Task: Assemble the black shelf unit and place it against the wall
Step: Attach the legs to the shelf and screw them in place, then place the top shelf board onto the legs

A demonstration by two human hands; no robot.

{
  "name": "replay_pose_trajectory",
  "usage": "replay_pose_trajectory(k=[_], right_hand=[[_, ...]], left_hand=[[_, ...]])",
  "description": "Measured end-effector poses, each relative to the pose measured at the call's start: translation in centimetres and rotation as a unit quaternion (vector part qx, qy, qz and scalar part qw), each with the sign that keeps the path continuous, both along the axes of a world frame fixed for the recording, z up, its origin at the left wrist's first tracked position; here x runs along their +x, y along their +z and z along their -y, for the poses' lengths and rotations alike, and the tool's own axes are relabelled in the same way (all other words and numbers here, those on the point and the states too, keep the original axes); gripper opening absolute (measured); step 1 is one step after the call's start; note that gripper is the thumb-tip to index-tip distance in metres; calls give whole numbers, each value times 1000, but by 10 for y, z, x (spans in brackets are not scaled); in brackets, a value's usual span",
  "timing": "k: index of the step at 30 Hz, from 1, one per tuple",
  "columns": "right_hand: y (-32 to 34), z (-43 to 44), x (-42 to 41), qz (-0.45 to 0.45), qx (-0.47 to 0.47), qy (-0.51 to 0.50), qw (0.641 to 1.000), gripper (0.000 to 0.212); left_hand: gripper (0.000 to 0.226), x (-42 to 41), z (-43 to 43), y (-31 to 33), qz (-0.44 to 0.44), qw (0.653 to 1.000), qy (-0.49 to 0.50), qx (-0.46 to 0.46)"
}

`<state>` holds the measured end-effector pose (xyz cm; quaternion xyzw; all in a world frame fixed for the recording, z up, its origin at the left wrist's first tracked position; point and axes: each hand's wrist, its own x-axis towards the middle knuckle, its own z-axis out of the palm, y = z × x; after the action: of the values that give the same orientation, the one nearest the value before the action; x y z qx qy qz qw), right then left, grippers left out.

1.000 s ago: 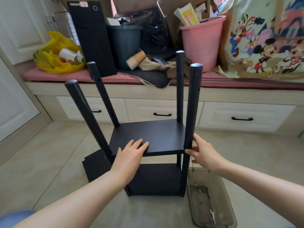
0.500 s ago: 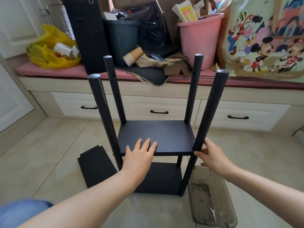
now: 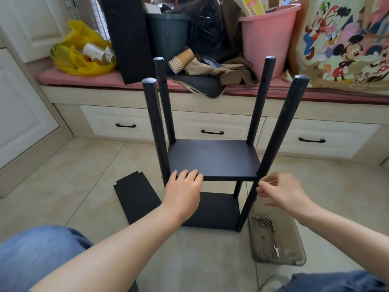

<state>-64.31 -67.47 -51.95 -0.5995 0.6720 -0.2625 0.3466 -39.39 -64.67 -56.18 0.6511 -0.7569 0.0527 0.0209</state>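
On the tiled floor (image 3: pixel 84 165) before the drawers (image 3: pixel 212 127), the black shelf unit (image 3: pixel 210 152) stands on 4 posts with 2 shelves fitted. Your left hand (image 3: pixel 183 188) lies flat, fingers straight, on the upper shelf's (image 3: pixel 223 167) front edge near its left corner. Your right hand (image 3: pixel 282 190) curls in a pinch at the front right post (image 3: pixel 280 131), on what looks like a small screw (image 3: pixel 271 182). You seem to be fastening that corner; next, hold the shelf level, drive it home, then fit the loose panel (image 3: pixel 136 197) lying left of the unit
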Motion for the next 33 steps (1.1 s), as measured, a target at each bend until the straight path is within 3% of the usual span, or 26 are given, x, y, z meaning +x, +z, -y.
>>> replay_pose_trajectory(k=[3, 6, 12, 16, 19, 23, 28, 33], right_hand=[[-10, -15, 24, -54, -7, 78, 995, 7], [-21, -20, 55, -133, -20, 160, 978, 20], [-42, -17, 119, -240, 16, 275, 931, 29], [-69, -18, 168, -281, 36, 338, 898, 24], [-94, -18, 207, -288, 68, 375, 879, 17], [-128, -11, 254, -290, 121, 405, 859, 29], [-180, 10, 295, -235, 150, 394, 876, 30], [-236, 34, 321, -221, 192, 359, 886, 36]], left_hand=[[42, 8, -15, -2, -6, 1000, -3, -15], [36, 23, -35, -11, -24, 999, 2, -25], [30, 77, -68, -48, 31, 990, 88, 101], [27, 111, -75, -74, 6, 971, 168, 170], [27, 131, -75, -96, -12, 957, 205, 205], [31, 154, -67, -126, -67, 934, 257, 240], [42, 183, -50, -166, -208, 876, 352, 255], [43, 193, -32, -206, -293, 828, 428, 213]])
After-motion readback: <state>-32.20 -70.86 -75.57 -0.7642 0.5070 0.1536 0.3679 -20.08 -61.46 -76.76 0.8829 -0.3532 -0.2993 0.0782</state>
